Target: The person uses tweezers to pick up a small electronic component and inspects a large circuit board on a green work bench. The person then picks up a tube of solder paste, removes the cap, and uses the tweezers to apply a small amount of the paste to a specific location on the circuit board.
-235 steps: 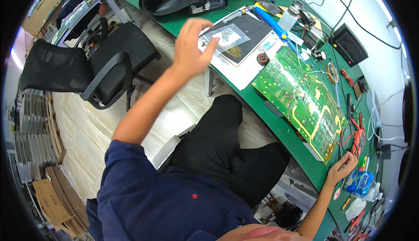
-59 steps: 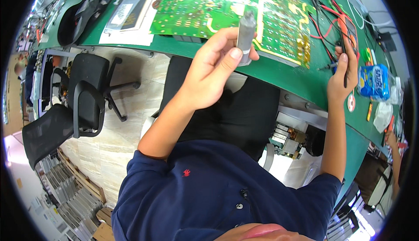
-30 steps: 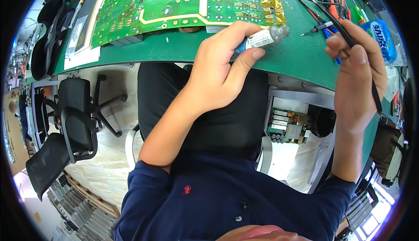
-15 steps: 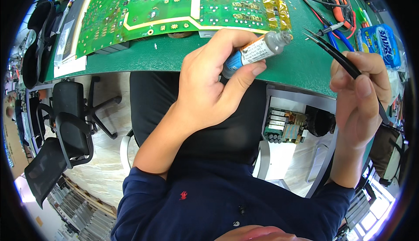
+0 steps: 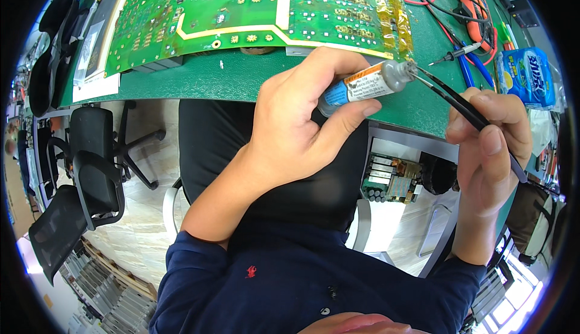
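My left hand [image 5: 290, 125] is wrapped round a small tube of solder paste [image 5: 362, 86]. Its label is blue, white and orange, and its grey nozzle end points up and to the right. In my right hand [image 5: 492, 146] are black tweezers [image 5: 462, 107], pinched between thumb and fingers. Their tips are at the nozzle end; whether they touch it or dip into it I cannot tell. Beyond my left hand lies a large green circuit board [image 5: 145, 35] with yellow tape [image 5: 396, 22] along its right edge.
The board rests on grey blocks on a green-topped bench [image 5: 223, 83]. To the right are an orange tool [image 5: 468, 1] with tangled cables, a probe [image 5: 456, 54], blue-handled pliers [image 5: 474, 68] and a blue packet [image 5: 527, 77]. A black chair [image 5: 96, 152] stands left.
The tweezer tips have moved left and down from the open air to the tube's nozzle end. My left hand with the tube has shifted slightly right and down.
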A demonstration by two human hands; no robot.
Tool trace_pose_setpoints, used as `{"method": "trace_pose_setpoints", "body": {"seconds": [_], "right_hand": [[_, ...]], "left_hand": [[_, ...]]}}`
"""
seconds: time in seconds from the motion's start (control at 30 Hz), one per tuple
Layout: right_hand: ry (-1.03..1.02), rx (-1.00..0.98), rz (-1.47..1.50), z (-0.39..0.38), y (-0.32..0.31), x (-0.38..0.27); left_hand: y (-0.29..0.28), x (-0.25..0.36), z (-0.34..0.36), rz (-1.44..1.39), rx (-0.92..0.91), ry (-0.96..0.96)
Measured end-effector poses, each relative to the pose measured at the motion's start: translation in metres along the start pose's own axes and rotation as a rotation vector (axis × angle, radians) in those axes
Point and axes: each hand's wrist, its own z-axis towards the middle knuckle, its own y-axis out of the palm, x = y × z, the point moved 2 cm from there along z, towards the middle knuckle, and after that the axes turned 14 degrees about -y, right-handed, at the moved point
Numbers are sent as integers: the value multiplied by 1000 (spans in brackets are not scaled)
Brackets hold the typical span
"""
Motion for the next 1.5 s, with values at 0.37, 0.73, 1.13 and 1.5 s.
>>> {"method": "trace_pose_setpoints", "body": {"seconds": [0.37, 0.73, 1.13, 1.5], "right_hand": [[-216, -92, -129, 2, 2, -7], [-180, 2, -68, 0, -6, -3], [-302, -134, -313, 0, -2, 2], [-499, -356, -320, 1, 19, -23]], "left_hand": [[0, 1, -1, -32, 9, -5], [-1, 4, 0, -128, -51, -21], [-8, 17, -8, -851, -257, -198], [16, 27, -36, -1733, -536, -439]]}}
